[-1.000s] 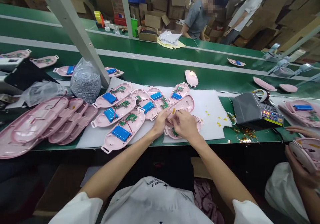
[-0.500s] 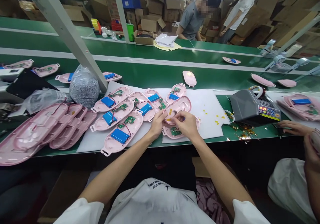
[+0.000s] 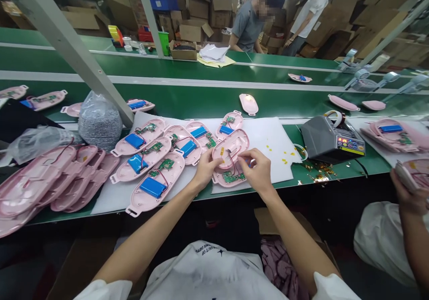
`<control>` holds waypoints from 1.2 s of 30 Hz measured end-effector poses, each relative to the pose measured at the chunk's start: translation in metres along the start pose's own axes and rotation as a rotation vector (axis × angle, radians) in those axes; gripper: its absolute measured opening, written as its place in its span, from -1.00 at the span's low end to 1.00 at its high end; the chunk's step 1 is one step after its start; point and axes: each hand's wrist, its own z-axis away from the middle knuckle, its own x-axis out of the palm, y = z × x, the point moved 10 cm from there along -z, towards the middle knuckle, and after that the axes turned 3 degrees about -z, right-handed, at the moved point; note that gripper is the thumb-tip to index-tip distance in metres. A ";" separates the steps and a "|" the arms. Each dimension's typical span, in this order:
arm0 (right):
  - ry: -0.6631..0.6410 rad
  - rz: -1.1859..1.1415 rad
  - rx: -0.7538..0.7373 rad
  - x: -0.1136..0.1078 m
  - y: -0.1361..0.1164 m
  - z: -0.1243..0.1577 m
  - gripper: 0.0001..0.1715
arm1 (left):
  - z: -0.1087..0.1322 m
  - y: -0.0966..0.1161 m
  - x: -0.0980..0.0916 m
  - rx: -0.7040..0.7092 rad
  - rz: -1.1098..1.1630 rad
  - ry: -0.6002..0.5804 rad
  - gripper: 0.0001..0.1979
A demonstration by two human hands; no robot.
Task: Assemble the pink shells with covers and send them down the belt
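My left hand point(image 3: 205, 169) is closed on the left edge of a pink plastic shell point(image 3: 239, 140), held tilted with its hollow inside toward me. Inside the shell are a strip of yellow tape point(image 3: 222, 152) and thin red wires. My right hand point(image 3: 256, 168) is pinched at the shell's lower right edge; what its fingertips hold is too small to make out. Beneath lies another pink shell with a green circuit board point(image 3: 229, 177), partly covered by my hands. Several pink shells with blue battery packs point(image 3: 153, 187) and boards lie to the left on a white foam sheet point(image 3: 268, 132).
Stacked pink shells point(image 3: 36, 179) and a bag of small grey parts point(image 3: 100, 123) are on the left. A grey tape dispenser point(image 3: 318, 141) stands right, near yellow tape bits point(image 3: 284, 160). A co-worker's hand point(image 3: 407, 197) holds a shell at far right. A slanted post point(image 3: 72, 45) rises at left.
My right hand has drawn a little right, from inside the shell to its edge. My left hand keeps its hold. The co-worker's hand has left the tape dispenser. The view has shifted slightly.
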 end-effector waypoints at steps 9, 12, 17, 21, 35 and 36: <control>0.375 0.025 0.248 -0.117 0.076 0.044 -0.72 | 0.000 0.009 0.000 0.031 -0.202 -0.019 -0.59; 0.384 0.047 0.270 -0.127 0.089 0.054 -0.70 | 0.000 0.013 0.000 0.047 -0.284 -0.006 -0.62; 0.376 0.108 0.123 -0.128 0.048 0.041 -0.82 | 0.005 0.028 0.002 0.155 -0.466 -0.016 -0.70; -0.009 0.264 -0.366 -0.068 -0.045 -0.003 -0.62 | 0.017 0.046 0.020 0.396 -0.730 -0.185 -0.61; -0.991 0.492 -0.401 0.080 0.020 0.034 0.36 | 0.011 0.125 -0.024 0.405 -1.594 -0.505 -0.49; -0.994 0.484 -0.396 0.074 0.017 0.033 0.34 | -0.017 0.141 -0.054 0.340 -1.695 -0.359 -0.53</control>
